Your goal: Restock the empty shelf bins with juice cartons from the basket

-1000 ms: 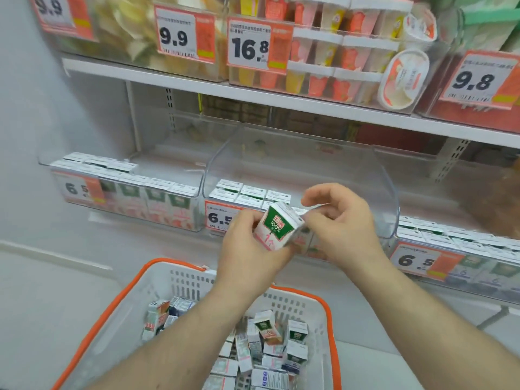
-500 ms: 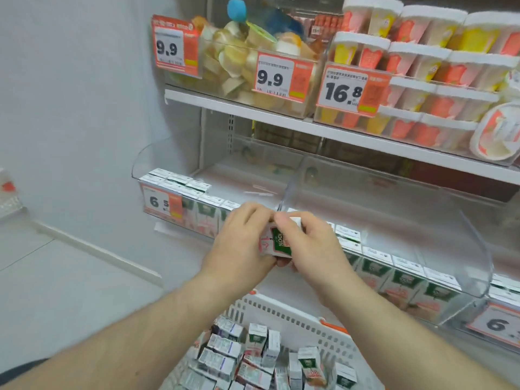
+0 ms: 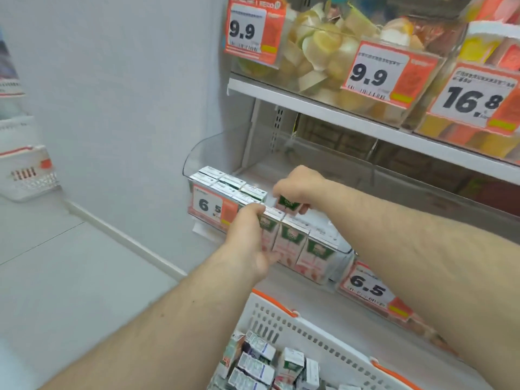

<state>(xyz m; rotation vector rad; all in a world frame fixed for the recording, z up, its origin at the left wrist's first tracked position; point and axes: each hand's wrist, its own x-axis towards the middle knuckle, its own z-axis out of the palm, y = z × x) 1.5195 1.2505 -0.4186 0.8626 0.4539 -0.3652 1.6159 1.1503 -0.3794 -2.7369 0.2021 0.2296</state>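
My right hand (image 3: 298,187) is inside the clear left shelf bin (image 3: 197,147), shut on a small green, white and pink juice carton (image 3: 288,206) held just above the second row. My left hand (image 3: 250,243) presses against the front row of cartons (image 3: 292,243) from the outside left, fingers curled over a carton's top edge. More cartons (image 3: 225,181) stand in rows at the bin's left end. The white basket with an orange rim (image 3: 295,325) sits low in front, with several loose cartons (image 3: 259,358) in it.
Price tags reading 6.5 (image 3: 209,205) hang on the bin fronts. The shelf above (image 3: 323,105) carries bins of fruit cups with 9.9 and 16.8 tags. A white wall (image 3: 126,94) closes the left side. Another white basket (image 3: 28,173) stands at far left.
The view has swung left from the middle bin to the left bin. The carton held between both hands now sits in my right hand inside the bin; my left hand has moved to the front row.
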